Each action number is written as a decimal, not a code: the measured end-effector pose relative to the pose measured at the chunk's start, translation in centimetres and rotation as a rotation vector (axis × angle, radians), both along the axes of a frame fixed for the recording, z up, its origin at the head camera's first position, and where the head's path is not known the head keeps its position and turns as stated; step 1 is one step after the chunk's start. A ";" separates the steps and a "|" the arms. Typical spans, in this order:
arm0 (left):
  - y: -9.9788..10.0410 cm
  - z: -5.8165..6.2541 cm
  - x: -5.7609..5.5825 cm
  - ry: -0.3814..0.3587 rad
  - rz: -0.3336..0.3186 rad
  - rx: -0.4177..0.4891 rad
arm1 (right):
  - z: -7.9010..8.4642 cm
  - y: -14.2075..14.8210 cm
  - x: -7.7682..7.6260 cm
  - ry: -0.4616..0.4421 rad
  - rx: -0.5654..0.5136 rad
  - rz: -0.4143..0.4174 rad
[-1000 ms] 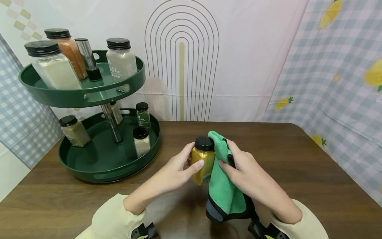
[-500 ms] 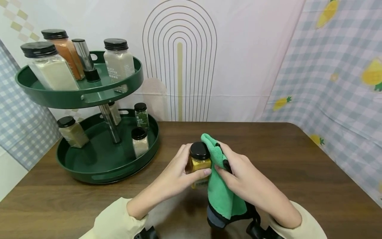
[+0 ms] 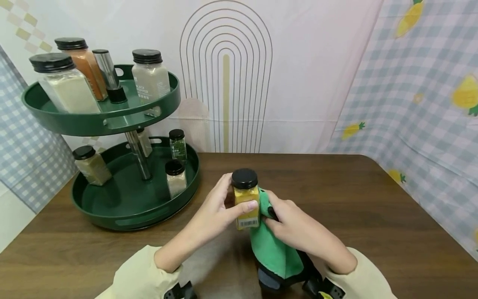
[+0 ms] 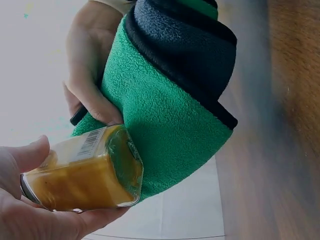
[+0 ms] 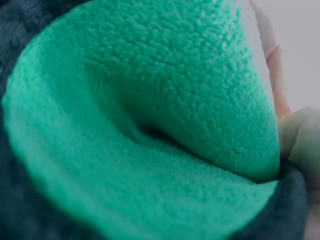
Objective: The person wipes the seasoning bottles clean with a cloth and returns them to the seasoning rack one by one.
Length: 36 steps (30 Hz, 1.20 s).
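A square glass spice jar (image 3: pixel 246 203) with yellow powder and a black lid is held above the table by my left hand (image 3: pixel 218 209), thumb in front and fingers behind. Its barcode label faces me in the head view. My right hand (image 3: pixel 291 222) grips a green cloth (image 3: pixel 274 253) with black edging and a grey reverse, its upper part against the jar's right side. The left wrist view shows the jar (image 4: pixel 85 172) tipped on its side in that picture, its base beside the cloth (image 4: pixel 160 115). In the right wrist view the folded cloth (image 5: pixel 165 100) hides nearly everything.
A green two-tier rack (image 3: pixel 136 218) stands on the left of the wooden table (image 3: pixel 317 178). Its upper tray (image 3: pixel 101 124) carries large black-lidded jars and a silver cylinder (image 3: pixel 108 74). Several small jars, including a green-labelled one (image 3: pixel 178 145), sit on the lower tray.
The jar has turned so that its barcode label faces forward, and it has shifted slightly left. The right hand and cloth have moved left and a little lower along the jar's side.
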<state>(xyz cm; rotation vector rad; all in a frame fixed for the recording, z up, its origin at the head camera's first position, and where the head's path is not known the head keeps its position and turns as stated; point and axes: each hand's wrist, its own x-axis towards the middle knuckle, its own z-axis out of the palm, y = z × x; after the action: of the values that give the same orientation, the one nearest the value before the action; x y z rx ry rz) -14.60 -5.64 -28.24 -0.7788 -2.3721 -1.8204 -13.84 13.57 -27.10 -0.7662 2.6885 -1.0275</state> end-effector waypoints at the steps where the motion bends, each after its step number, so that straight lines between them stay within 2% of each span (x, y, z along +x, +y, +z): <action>1: 0.0 0.1 0.0 -0.003 -0.005 0.002 | 0.1 0.0 0.0 0.000 0.000 -0.006; 6: 0.1 -0.1 -0.1 0.005 0.023 -0.040 | 0.8 -0.1 0.6 0.055 -0.019 -0.077; 11: 0.4 -0.7 -0.3 0.026 0.084 -0.125 | 1.8 0.0 1.5 0.192 -0.045 -0.148; 15: 0.5 -0.9 -0.3 0.023 0.118 -0.162 | 2.3 0.0 1.9 0.244 -0.046 -0.167; 21: 0.5 -0.6 0.0 0.071 0.167 -0.169 | 1.4 -0.1 1.3 0.226 -0.008 -0.118; 24: 0.3 -0.4 0.1 0.092 0.164 -0.151 | 0.6 -0.2 0.7 0.143 0.016 -0.077; 28: 0.0 0.0 0.1 0.086 0.140 -0.121 | -0.2 -0.2 0.0 0.031 0.066 -0.050; 31: -0.1 0.1 0.1 0.080 0.125 -0.116 | -0.4 -0.2 -0.2 0.039 0.064 -0.042; 36: -0.1 0.1 -0.2 0.063 0.103 -0.136 | 0.7 -0.1 0.9 0.134 0.004 -0.075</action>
<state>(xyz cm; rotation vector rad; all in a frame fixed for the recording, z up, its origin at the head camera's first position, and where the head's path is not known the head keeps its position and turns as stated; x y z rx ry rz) -14.76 -5.78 -28.15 -0.7001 -2.4661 -1.5866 -12.98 13.46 -26.45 -0.7653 2.8517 -1.0212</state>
